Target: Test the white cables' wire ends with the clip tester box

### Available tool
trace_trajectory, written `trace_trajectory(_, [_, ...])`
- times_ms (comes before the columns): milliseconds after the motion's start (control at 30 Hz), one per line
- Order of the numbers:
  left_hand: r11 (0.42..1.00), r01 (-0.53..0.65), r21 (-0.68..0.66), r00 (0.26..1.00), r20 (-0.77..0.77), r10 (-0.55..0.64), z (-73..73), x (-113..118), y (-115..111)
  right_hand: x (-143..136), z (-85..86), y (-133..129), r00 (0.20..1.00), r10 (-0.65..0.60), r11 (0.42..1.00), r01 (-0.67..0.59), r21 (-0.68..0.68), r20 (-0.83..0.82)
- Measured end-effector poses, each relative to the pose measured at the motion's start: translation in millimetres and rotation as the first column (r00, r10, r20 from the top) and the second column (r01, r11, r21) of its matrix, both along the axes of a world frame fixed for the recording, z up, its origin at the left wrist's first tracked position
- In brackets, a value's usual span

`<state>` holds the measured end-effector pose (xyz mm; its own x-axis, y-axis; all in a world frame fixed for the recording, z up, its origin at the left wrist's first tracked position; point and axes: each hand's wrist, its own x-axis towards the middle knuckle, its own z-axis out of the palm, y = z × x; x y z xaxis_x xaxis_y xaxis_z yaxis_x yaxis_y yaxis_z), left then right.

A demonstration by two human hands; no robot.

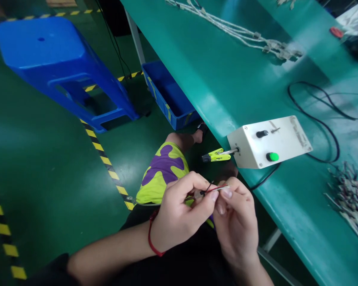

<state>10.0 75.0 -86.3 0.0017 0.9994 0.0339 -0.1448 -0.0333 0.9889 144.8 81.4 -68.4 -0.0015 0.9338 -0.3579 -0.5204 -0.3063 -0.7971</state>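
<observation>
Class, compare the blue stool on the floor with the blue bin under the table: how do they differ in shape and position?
The blue stool is closed on top with one small hole and open cut-outs in its sides; the blue bin is an open-topped tray. The stool stands clear on the green floor; the bin sits partly beneath the green table edge. The bin carries yellow marks; the stool shows none. Both are blue.

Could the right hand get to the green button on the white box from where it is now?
Probably yes. The right hand sits just below the white box, and the green button faces up near the table's edge with nothing covering it. But both hands pinch a thin red and black wire.
</observation>
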Motion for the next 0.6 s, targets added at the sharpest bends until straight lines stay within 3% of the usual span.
trace_trajectory(167, [0.999, 0.042, 0.010, 0.998, 0.040, -0.042, 5.4, -2, 3, 0, 0.1, 0, 1.000, -0.001, 1.000, 0.000, -0.030, -0.014])
trace_trajectory(333, [0.999, 0.030, -0.029, 0.998, -0.052, -0.031, 3.2, -3, 3, 0, -4.1, 0, 0.998, -0.026, 1.000, 0.026, 0.002, 0.052])
trace_trajectory(433, [0.999, -0.029, -0.042, 0.995, -0.096, 0.025, 0.5, -4, 5, -1, -9.6, 4, 0.993, -0.023, 0.999, 0.018, 0.039, 0.120])
trace_trajectory(600, [0.973, -0.171, -0.156, 0.984, 0.019, 0.176, -4.2, -8, 17, -6, -29.3, 23, 0.988, -0.069, 0.994, 0.056, 0.099, 0.137])
